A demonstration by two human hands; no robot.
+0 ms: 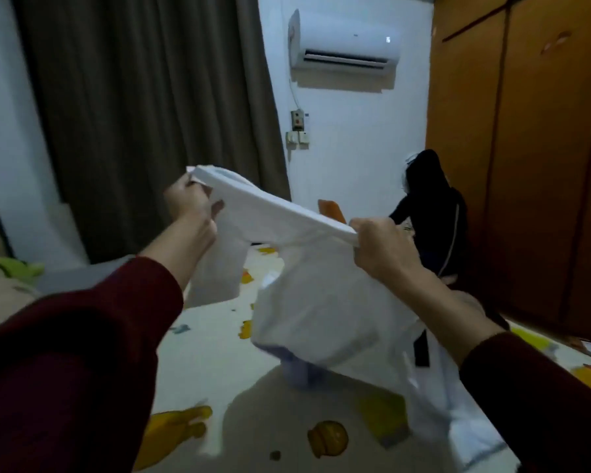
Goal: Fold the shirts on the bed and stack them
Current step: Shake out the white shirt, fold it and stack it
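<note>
A white shirt [321,302] hangs in the air above the bed, stretched between both hands along its top edge. My left hand [191,203] pinches one end of that edge up at the left. My right hand [377,247] grips the other end lower at the right, fingers curled round the cloth. The body of the shirt droops down and its lower part touches the bed [202,363], whose pale sheet carries yellow cartoon prints. A pale bluish garment [297,373] peeks out below the shirt on the sheet.
A dark garment [430,213] hangs at the far right beside a wooden wardrobe [526,165]. Brown curtains [144,114] cover the back left. An air conditioner [343,39] sits high on the white wall. Green cloth [16,268] lies at the left edge.
</note>
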